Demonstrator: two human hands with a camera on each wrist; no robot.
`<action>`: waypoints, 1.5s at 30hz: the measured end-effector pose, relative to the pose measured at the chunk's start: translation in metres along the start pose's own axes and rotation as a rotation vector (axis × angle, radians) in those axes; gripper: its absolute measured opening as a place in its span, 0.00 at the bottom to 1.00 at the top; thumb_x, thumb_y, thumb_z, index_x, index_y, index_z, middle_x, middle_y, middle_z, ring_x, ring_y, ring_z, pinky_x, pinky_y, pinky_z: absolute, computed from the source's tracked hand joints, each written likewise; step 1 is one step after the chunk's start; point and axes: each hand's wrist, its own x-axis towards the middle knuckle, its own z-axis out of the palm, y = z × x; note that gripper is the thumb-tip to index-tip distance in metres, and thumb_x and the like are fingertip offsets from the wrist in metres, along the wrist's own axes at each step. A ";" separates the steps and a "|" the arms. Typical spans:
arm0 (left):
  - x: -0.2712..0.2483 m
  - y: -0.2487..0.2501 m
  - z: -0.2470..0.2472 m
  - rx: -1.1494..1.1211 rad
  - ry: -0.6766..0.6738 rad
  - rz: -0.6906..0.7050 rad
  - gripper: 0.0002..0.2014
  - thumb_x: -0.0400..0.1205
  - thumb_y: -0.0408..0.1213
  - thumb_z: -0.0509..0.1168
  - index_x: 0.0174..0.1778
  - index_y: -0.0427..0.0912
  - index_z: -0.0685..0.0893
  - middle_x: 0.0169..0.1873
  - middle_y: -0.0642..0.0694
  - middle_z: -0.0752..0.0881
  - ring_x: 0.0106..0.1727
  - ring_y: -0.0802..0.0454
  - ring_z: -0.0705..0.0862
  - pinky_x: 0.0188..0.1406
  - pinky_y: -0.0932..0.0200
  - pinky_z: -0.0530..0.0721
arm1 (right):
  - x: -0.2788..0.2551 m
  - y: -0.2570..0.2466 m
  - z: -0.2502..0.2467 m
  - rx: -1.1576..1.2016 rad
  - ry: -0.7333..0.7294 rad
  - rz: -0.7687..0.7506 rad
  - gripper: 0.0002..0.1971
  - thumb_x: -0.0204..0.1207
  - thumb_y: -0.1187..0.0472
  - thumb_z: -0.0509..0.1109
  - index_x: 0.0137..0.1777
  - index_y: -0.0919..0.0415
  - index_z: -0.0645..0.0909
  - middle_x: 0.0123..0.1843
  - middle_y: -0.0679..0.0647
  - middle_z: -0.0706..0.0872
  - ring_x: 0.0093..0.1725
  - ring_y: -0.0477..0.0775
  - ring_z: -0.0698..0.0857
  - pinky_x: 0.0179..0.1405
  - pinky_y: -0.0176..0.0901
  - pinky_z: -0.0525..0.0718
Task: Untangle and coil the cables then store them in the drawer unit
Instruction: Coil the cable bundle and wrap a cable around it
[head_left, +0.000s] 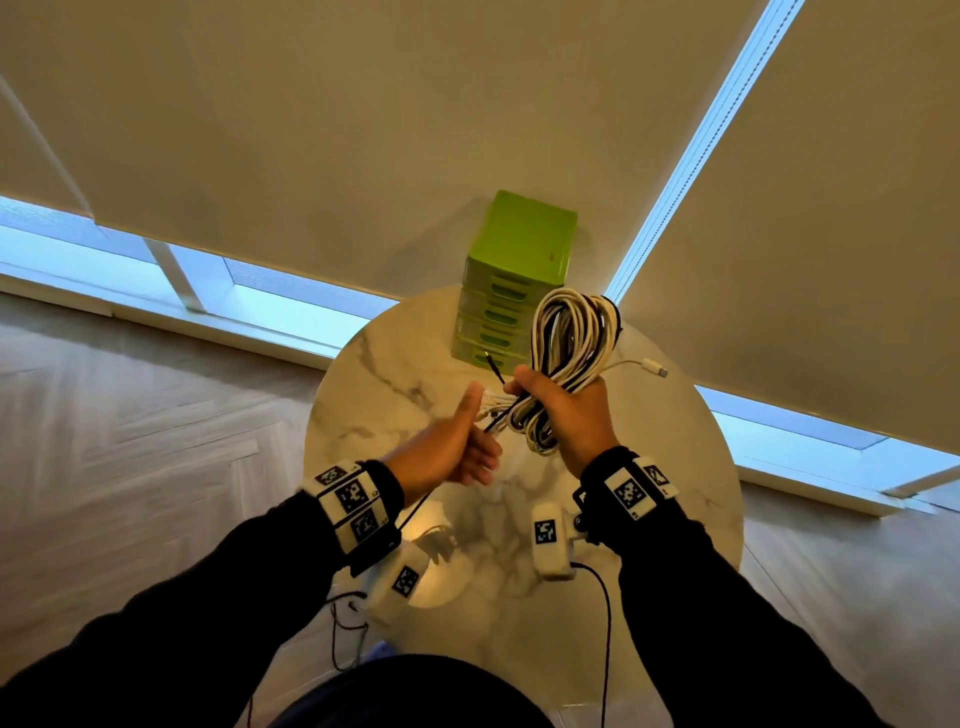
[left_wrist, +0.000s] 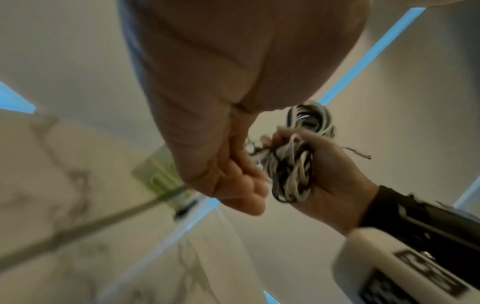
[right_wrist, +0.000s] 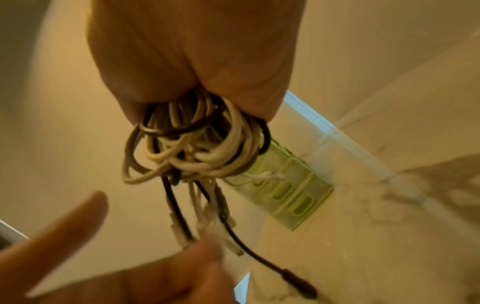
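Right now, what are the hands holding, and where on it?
Right hand grips the cable bundle around its middle. Left hand pinches the loose plug ends hanging from it.

Head view downward, wrist views close upward, all sharing cables (head_left: 566, 358)

Cable bundle (head_left: 569, 364) was mixed white, cream and black strands; one loose black lead (right_wrist: 262, 259) ended in a black plug, and one white lead carried a white connector (head_left: 655, 368). Drawer unit (head_left: 519, 270) was lime green, drawer fronts paler green. Table (head_left: 395, 374) was white marble with grey veining. Sleeves (head_left: 727, 597) were black. Wrist bands (head_left: 353, 501) were white with black-and-white square marker patterns. Floor (head_left: 130, 415) was pale wood in herringbone pattern. Blinds (head_left: 363, 130) were beige.
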 end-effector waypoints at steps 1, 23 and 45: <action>0.003 -0.005 0.006 -0.095 -0.046 -0.078 0.46 0.81 0.75 0.40 0.56 0.35 0.85 0.46 0.38 0.93 0.45 0.45 0.90 0.45 0.54 0.83 | -0.001 -0.003 0.003 0.035 -0.008 0.007 0.05 0.76 0.63 0.77 0.44 0.66 0.89 0.42 0.63 0.93 0.42 0.65 0.92 0.47 0.59 0.91; 0.032 -0.004 0.003 0.029 -0.001 0.324 0.18 0.89 0.45 0.53 0.76 0.57 0.70 0.66 0.54 0.83 0.68 0.57 0.81 0.69 0.51 0.81 | -0.010 -0.005 0.001 0.126 -0.518 0.424 0.19 0.76 0.77 0.68 0.67 0.69 0.82 0.57 0.70 0.88 0.58 0.68 0.88 0.65 0.69 0.84; 0.057 0.010 -0.023 0.341 -0.014 0.359 0.29 0.85 0.48 0.69 0.82 0.47 0.71 0.47 0.46 0.88 0.37 0.57 0.85 0.46 0.58 0.87 | 0.000 0.019 -0.019 0.152 -0.293 0.291 0.14 0.72 0.80 0.69 0.56 0.72 0.84 0.45 0.64 0.86 0.42 0.58 0.86 0.45 0.48 0.87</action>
